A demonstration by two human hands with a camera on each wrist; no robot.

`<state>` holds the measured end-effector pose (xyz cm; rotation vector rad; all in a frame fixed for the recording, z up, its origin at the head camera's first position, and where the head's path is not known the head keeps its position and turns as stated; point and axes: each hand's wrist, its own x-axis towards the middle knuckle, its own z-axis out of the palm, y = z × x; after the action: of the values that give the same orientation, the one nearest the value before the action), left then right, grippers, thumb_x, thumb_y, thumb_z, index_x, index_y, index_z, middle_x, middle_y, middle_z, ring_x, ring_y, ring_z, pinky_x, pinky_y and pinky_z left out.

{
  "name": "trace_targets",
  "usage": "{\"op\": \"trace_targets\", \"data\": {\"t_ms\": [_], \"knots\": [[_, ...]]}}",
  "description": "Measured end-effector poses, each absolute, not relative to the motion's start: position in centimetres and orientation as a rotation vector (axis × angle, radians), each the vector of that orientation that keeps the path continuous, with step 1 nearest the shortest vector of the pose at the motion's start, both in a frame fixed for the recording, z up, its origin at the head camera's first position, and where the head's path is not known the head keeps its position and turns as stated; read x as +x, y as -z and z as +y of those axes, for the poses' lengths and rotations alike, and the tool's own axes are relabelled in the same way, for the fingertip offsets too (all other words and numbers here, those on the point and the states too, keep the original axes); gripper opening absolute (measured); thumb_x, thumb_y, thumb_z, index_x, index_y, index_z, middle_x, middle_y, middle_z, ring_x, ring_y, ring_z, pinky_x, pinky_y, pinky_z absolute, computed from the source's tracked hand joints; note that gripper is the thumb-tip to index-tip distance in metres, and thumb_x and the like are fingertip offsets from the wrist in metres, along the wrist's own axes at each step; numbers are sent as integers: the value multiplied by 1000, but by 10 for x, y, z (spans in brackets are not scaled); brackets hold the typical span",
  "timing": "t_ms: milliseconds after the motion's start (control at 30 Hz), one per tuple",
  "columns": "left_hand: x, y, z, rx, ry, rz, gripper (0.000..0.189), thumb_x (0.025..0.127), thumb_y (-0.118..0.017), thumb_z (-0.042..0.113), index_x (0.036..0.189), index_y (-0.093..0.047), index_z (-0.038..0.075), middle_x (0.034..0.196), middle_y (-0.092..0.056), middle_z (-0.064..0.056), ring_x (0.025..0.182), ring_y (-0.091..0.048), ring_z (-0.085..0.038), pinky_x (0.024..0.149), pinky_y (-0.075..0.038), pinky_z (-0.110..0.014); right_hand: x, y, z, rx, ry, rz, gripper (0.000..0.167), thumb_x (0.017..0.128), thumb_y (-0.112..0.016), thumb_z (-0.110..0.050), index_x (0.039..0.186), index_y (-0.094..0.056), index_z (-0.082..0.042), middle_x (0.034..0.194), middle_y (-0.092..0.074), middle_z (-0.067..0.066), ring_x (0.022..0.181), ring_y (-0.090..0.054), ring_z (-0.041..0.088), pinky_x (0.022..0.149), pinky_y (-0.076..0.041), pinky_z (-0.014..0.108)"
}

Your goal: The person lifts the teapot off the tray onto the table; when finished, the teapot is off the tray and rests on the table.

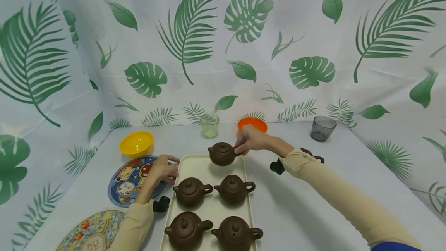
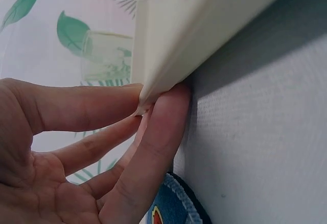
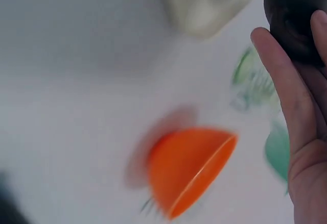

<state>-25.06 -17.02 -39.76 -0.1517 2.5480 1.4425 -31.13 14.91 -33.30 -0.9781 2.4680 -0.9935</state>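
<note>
My right hand (image 1: pixel 253 140) grips a small dark brown teapot (image 1: pixel 222 154) by its handle, above the far end of a cream tray (image 1: pixel 193 162). The teapot's spout points left. In the right wrist view that teapot (image 3: pixel 291 9) shows only in part, at the upper right edge. My left hand (image 1: pixel 163 169) is at the tray's far left corner; the left wrist view has its thumb and fingers pinching the tray's rim (image 2: pixel 168 55). Several more brown teapots stand upright in two columns on the tray, among them one teapot (image 1: pixel 232 189) with its handle to the right.
Left of the tray lie a blue cartoon placemat (image 1: pixel 120 179) and a patterned round mat (image 1: pixel 101 224), with a yellow bowl (image 1: pixel 136 144) behind. Farther back stand a greenish glass (image 1: pixel 210 126), an orange bowl (image 1: pixel 256 122) and a grey glass (image 1: pixel 323 129). My right sleeve partly hides another brown object (image 1: pixel 318 159).
</note>
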Motion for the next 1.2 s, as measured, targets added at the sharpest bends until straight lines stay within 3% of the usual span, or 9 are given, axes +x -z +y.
{"op": "trace_targets", "data": {"t_ms": [433, 933, 1200], "knots": [[-253, 399, -171, -157, -1424, 2557, 43, 76, -62, -7, 119, -59, -8, 90, -62, -21, 67, -65, -21, 56, -59, -36, -309, 343, 236, -823, 978, 2521, 16, 79, -73, 1, 93, -74, 8, 82, -73, 14, 71, -71, 21, 63, -59, 32], [-253, 400, -169, -147, -1424, 2552, 44, 76, -63, -9, 119, -59, -8, 89, -63, -21, 65, -64, -20, 56, -59, -36, -306, 363, 260, -814, 941, 2541, 16, 77, -76, -2, 89, -75, 8, 82, -73, 15, 69, -71, 20, 61, -59, 32], [-252, 399, -170, -130, -1428, 2552, 45, 76, -62, -11, 120, -58, -9, 89, -64, -21, 64, -65, -20, 56, -59, -36, -305, 360, 255, -826, 829, 2596, 14, 76, -78, -4, 87, -76, 3, 76, -73, 8, 63, -67, 14, 59, -58, 25]]}}
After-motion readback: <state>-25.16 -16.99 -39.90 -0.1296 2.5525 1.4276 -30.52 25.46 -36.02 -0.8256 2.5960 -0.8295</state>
